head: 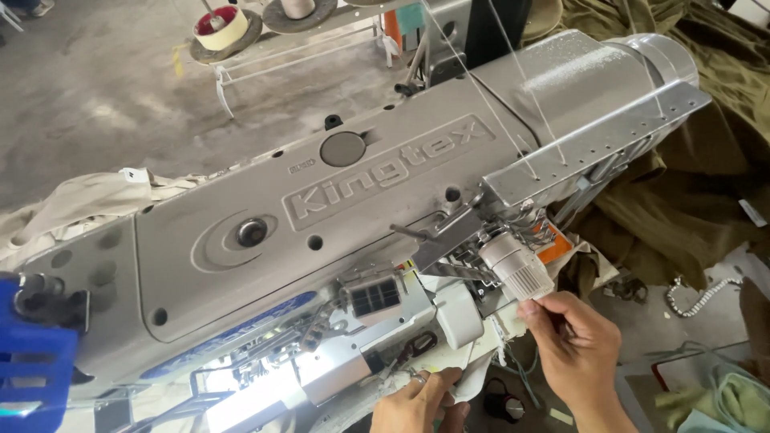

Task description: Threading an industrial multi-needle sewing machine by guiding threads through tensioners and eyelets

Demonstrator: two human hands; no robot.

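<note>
Grey cast metal: the sewing machine (321,216) fills the view, lying slantwise from lower left to upper right; it looks heavy and rigid, not a thing to shift by hand.
Olive cloth: a large heap of fabric (690,192) lies behind and to the right of the machine head; soft and limp, it would sag wherever it is taken up.
Pale cloth: a cream piece (96,200) lies bunched at the left, behind the machine.
Thread stand: a white wire rack with cones (220,28) stands at the top left, well apart from the hands.
Ribbed knob: a silver-white cylinder (517,269) juts from the machine's right end, just above the right hand; hard and grooved, so it should give a sure hold around its ribs.
Right hand (573,341): fingertips are pinched narrow just beneath the knob, apparently on a fine thread (513,112); I cannot tell for certain that it is held. Thread is light, slippery and easily snapped, best taken near its free end between thumb and forefinger.
Left hand (417,401): at the bottom edge, fingers curled against white fabric (473,381) under the machine head; whether it grips or merely touches is unclear.
</note>
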